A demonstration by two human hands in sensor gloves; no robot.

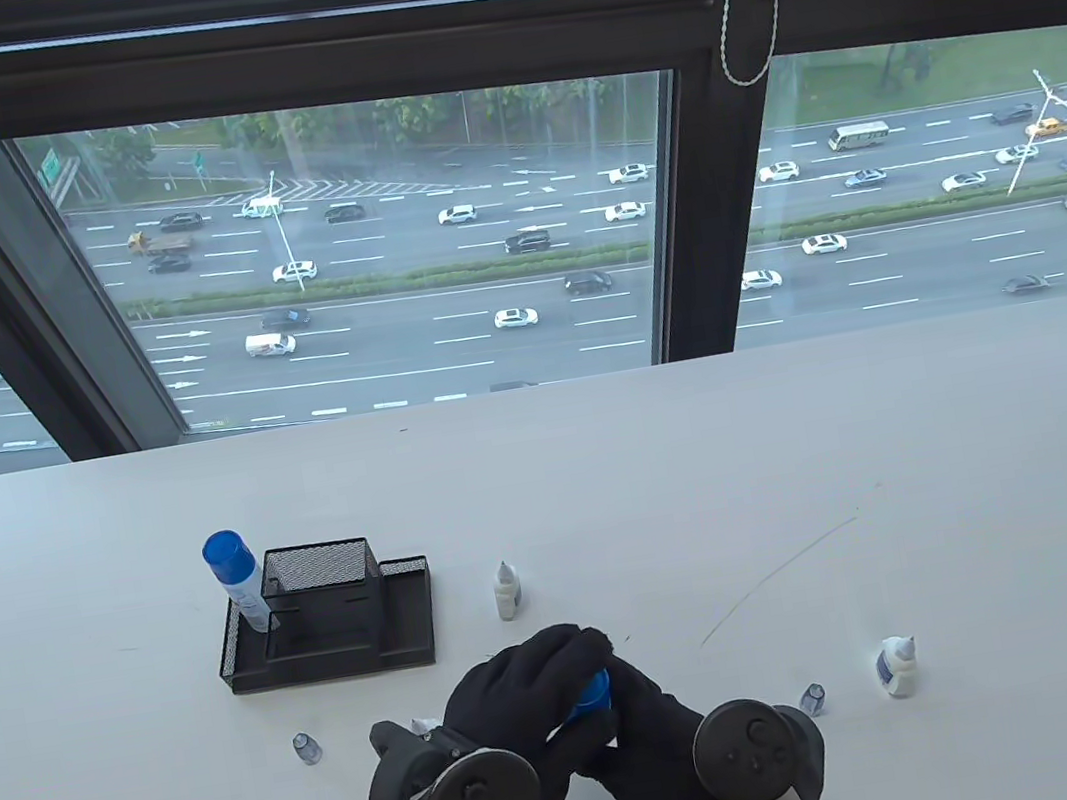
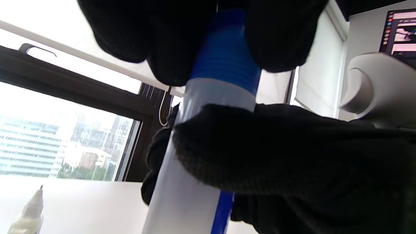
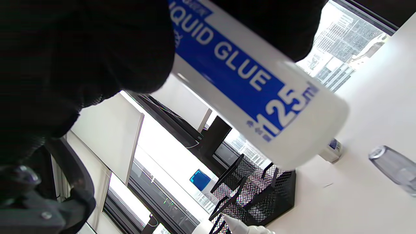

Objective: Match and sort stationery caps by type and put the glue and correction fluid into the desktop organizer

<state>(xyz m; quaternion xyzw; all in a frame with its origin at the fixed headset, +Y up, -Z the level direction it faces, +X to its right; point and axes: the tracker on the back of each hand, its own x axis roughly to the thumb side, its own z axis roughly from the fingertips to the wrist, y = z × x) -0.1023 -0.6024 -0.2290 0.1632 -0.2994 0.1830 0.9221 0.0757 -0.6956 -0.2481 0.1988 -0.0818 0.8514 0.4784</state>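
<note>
Two gloved hands meet low over the wide white table point(image 1: 809, 478), both on one white liquid-glue bottle with a blue label and blue cap point(image 2: 182, 195). From above only a sliver of that blue cap shows between the gloves. The left wrist view shows the left hand point(image 1: 529, 689) curled round the cap at the top, while the right hand point(image 1: 646, 726) wraps the white body just below it. The right wrist view alone shows the label, reading "LIQUID GLUE" and "125 ml", with the bottle's base jutting out beyond the grip, tilted above the table.

One black wire-mesh desktop organizer point(image 1: 325, 620) stands left of the hands; one other blue-capped glue bottle point(image 1: 236, 579) stands upright in its left compartment. Two small white correction-fluid bottles with bare pointed nozzles stand uncapped: one point(image 1: 507, 591) just beyond the hands, one point(image 1: 898, 666) well to the right. Two small clear caps lie loose, one point(image 1: 306, 748) left of the hands, one point(image 1: 812, 699) right.
</note>
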